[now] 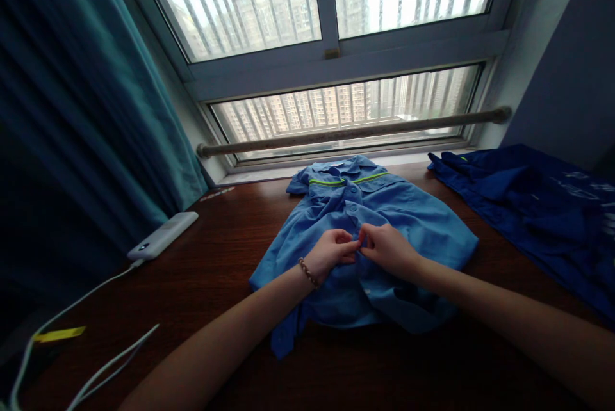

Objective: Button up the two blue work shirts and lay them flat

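A light blue button-up shirt with yellow-green piping across the chest lies front side up on the dark wooden table, its collar toward the window. Both hands meet at the middle of its front placket. My left hand, with a braided bracelet at the wrist, pinches the placket edge. My right hand is closed on the placket right beside it, fingertips touching the left ones. The button between the fingers is hidden. Above the hands, buttons show on the placket, and a pale one sits below them.
A dark blue garment lies to the right. On the left are a white power strip with a white cable, and a yellow strip. A teal curtain hangs at left; a rail crosses the window behind.
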### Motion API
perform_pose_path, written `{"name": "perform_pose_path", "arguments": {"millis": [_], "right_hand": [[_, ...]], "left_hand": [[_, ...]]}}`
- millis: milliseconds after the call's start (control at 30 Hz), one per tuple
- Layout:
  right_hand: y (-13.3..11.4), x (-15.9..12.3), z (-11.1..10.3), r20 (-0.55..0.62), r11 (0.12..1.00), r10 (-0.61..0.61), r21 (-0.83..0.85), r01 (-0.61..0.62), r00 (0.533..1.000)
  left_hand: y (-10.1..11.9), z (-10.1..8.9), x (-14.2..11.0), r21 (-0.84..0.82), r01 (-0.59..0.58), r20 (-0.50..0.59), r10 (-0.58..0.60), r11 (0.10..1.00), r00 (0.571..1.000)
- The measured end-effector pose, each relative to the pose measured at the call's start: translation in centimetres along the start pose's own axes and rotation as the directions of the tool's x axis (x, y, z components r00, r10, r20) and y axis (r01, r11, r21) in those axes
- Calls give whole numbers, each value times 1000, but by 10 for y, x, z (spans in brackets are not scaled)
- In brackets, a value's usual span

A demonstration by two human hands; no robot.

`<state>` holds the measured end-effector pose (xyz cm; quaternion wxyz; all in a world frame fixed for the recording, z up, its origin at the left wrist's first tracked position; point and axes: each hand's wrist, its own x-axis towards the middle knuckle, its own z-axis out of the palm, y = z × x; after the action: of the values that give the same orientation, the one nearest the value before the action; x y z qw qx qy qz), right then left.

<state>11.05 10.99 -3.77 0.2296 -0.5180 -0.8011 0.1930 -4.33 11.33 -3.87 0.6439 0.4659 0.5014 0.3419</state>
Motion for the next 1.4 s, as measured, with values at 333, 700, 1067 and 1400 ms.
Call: {"name": "perform_pose_path", "arguments": {"millis": [333, 700, 1067, 1400], "right_hand": [[4, 2, 6, -36, 984, -16, 175, 22, 999], [3, 5, 4, 43, 956, -65, 290, 50, 997], [1, 3, 7, 71, 873, -104, 485, 57, 992], [3, 9, 11, 151, 761, 33, 637, -123, 988]], "left_hand": [[-5, 0, 4, -116, -21, -126, 6, 993, 992], [-8, 0, 5, -181, -30, -122, 8, 983, 993], [-14, -6, 10, -207, -59, -105, 38, 977, 994], [-11, -3, 8, -210, -52, -132, 24, 976, 991]]}}
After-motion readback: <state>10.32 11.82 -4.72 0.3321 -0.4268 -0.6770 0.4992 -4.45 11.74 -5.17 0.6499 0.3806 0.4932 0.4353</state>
